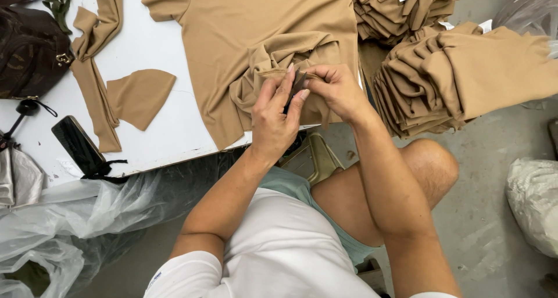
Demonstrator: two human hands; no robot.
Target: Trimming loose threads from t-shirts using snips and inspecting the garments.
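Note:
A tan knit garment (244, 25) lies spread on the white table (157, 118), its lower part bunched up near the table's front edge. My left hand (273, 121) and my right hand (334, 89) meet at that bunched fabric. Both pinch a small fold of the tan cloth (273, 65) between fingers and thumbs, fingertips almost touching. A thin dark object shows between the fingers, too hidden to identify.
Stacks of folded tan garments (453, 77) lie to the right. Tan fabric scraps (139, 94) and strips lie on the table's left part, with a dark phone (78, 144) and a dark bag (29, 48). Clear plastic bags (70, 216) sit on the floor at left, a white sack (535, 199) at right.

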